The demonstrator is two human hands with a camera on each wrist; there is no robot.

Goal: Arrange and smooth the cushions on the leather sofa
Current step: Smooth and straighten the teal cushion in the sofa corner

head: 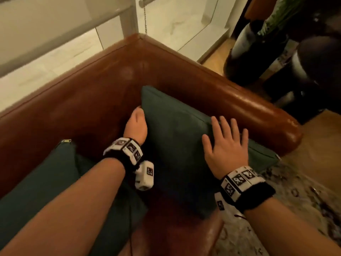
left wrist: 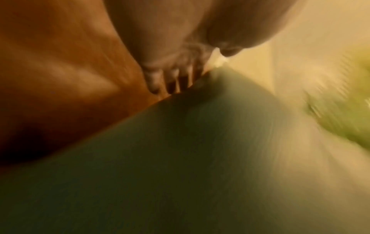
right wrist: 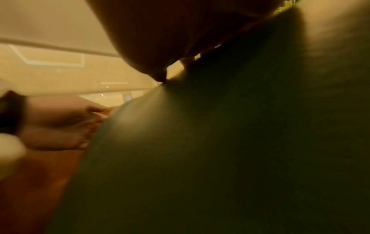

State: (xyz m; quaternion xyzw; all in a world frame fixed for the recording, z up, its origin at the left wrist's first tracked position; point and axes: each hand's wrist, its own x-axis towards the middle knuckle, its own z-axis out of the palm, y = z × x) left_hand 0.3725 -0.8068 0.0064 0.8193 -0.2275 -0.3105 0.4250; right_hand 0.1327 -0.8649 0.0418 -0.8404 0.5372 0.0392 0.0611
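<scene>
A dark green cushion [head: 177, 137] leans against the armrest [head: 239, 106] in the corner of the brown leather sofa [head: 92, 93]. My left hand [head: 136, 124] is at the cushion's left edge, its fingers [left wrist: 170, 79] straight and tucked between the cushion [left wrist: 180, 158] and the sofa back [left wrist: 60, 63]. My right hand [head: 226, 146] lies flat on the cushion's face with fingers spread. A second green cushion [head: 46, 178] lies on the seat under my left forearm. The blurred right wrist view shows the cushion [right wrist: 200, 158] and my left hand [right wrist: 66, 123] at its edge.
A patterned rug [head: 295, 200] covers the floor to the right of the sofa. Dark round planters [head: 304, 67] stand beyond the armrest. A blind's bead chain [head: 145, 15] hangs behind the sofa corner by the window.
</scene>
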